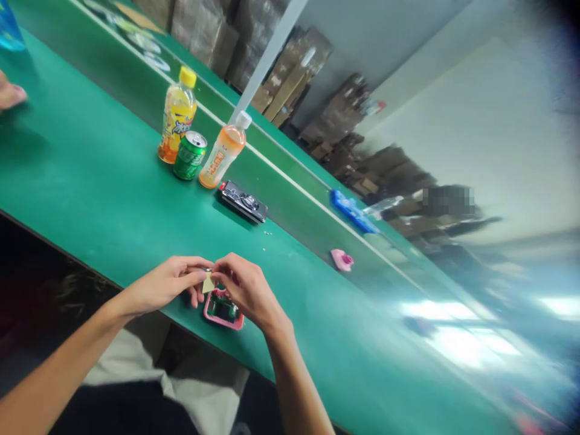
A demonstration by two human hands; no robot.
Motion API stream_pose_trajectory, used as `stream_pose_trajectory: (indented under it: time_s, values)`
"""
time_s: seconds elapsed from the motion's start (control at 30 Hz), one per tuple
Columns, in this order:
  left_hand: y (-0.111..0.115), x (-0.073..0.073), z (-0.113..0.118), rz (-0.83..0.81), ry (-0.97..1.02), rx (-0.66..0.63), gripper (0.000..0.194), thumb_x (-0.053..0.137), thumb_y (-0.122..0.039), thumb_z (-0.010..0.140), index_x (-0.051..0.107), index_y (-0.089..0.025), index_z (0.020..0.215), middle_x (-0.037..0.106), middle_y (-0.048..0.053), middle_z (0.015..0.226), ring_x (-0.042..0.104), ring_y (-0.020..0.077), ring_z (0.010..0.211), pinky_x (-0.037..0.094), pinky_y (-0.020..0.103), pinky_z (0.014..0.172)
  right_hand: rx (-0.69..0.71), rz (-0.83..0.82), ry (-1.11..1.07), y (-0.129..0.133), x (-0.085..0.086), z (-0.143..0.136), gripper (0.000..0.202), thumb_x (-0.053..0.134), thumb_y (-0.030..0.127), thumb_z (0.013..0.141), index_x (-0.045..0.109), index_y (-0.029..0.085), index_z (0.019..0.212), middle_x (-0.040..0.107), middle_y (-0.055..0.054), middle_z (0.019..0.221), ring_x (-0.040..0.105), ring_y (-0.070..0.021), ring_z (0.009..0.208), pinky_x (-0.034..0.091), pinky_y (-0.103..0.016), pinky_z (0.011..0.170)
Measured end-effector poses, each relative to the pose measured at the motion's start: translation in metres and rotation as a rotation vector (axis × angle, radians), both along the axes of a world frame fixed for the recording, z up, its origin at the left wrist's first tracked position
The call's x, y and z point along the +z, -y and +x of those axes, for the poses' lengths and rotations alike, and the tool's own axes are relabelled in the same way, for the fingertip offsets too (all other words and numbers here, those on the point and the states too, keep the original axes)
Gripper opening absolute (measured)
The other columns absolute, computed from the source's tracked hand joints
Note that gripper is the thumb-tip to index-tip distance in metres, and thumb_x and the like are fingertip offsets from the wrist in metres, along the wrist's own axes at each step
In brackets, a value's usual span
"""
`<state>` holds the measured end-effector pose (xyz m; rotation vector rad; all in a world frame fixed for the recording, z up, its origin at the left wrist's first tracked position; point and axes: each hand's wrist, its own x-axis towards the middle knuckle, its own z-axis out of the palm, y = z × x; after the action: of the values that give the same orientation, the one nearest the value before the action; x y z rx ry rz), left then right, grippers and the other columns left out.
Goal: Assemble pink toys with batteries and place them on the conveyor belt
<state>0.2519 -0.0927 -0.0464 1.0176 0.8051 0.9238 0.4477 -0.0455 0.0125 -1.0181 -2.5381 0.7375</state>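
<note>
The step in hand looks like fingertip work on 1 small pale yellow piece (208, 284), flat and matte, raised between the 2 hands. The left hand (174, 279) pinches it between thumb and forefinger; the right hand (244, 287) curls in from the piece's 3 o'clock, but whether its partly hidden fingertips grip too, I cannot tell. The next move seems to call for a light, steady touch. Just beside the piece, at its 5 o'clock, sits a pink tray (235, 327), round-cornered, with dark green parts (221, 309) inside. Beyond, at 1 o'clock, a glossy black case (243, 202) lies on the smooth green table (308, 314). Near 12 o'clock stand 2 clear bottles (176, 124) (225, 152) and 1 shiny metal can (190, 158).
</note>
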Motion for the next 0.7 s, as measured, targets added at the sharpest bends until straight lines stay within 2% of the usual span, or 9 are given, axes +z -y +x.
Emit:
stream_pose_trajectory:
  time_s: [0.13, 0.27, 0.37, 0.47, 0.6, 0.7]
  values:
    - [-0.001, -0.002, 0.002, 0.002, -0.009, 0.016, 0.042, 0.064, -0.043, 0.090, 0.066, -0.013, 0.119, 0.069, -0.002, 0.070, 0.067, 0.0137, 0.062, 0.054, 0.026, 0.067, 0.099, 0.156, 0.197, 0.000, 0.004, -0.001, 0.010, 0.056, 0.011, 0.101, 0.061, 0.019, 0.100, 0.064, -0.002, 0.097, 0.060, -0.0129, 0.077, 0.045, -0.023, 0.069]
    - [-0.002, 0.001, 0.003, -0.011, -0.005, 0.043, 0.039, 0.064, -0.043, 0.089, 0.068, -0.014, 0.114, 0.067, -0.002, 0.070, 0.066, 0.0138, 0.062, 0.054, 0.027, 0.068, 0.059, 0.422, 0.409, 0.010, 0.001, -0.003, 0.013, 0.049, 0.010, 0.102, 0.059, 0.018, 0.103, 0.062, -0.003, 0.095, 0.057, -0.0154, 0.070, 0.041, -0.026, 0.062]
    - [-0.002, 0.004, 0.006, -0.024, -0.007, 0.049, 0.036, 0.068, -0.043, 0.087, 0.069, -0.015, 0.109, 0.065, -0.002, 0.071, 0.063, 0.0132, 0.061, 0.054, 0.027, 0.064, 0.047, 0.526, 0.442, 0.016, -0.002, -0.007, 0.015, 0.047, 0.011, 0.103, 0.059, 0.018, 0.097, 0.061, -0.004, 0.089, 0.055, -0.0174, 0.068, 0.040, -0.029, 0.060]
    - [0.001, 0.004, 0.012, -0.028, -0.035, 0.106, 0.038, 0.073, -0.043, 0.083, 0.068, -0.015, 0.109, 0.067, 0.000, 0.075, 0.062, 0.0134, 0.060, 0.053, 0.027, 0.060, 0.025, 0.530, 0.390, 0.022, -0.006, -0.010, 0.019, 0.043, 0.009, 0.103, 0.058, 0.017, 0.097, 0.061, -0.006, 0.088, 0.056, -0.0189, 0.069, 0.042, -0.030, 0.060]
    - [0.004, -0.002, 0.019, -0.024, -0.092, 0.219, 0.033, 0.068, -0.034, 0.083, 0.067, -0.017, 0.111, 0.074, 0.003, 0.089, 0.063, 0.0128, 0.058, 0.053, 0.026, 0.058, 0.059, 0.439, 0.309, 0.031, -0.011, -0.006, 0.024, 0.036, 0.004, 0.102, 0.057, 0.016, 0.102, 0.064, -0.010, 0.097, 0.060, -0.0213, 0.083, 0.052, -0.032, 0.072]
    - [0.002, -0.001, 0.016, -0.053, -0.064, 0.168, 0.043, 0.070, -0.032, 0.079, 0.067, -0.015, 0.118, 0.075, 0.005, 0.093, 0.066, 0.0143, 0.063, 0.057, 0.028, 0.063, 0.067, 0.397, 0.221, 0.034, -0.013, 0.000, 0.023, 0.035, 0.008, 0.105, 0.056, 0.016, 0.104, 0.067, -0.012, 0.103, 0.063, -0.0218, 0.091, 0.055, -0.034, 0.077]
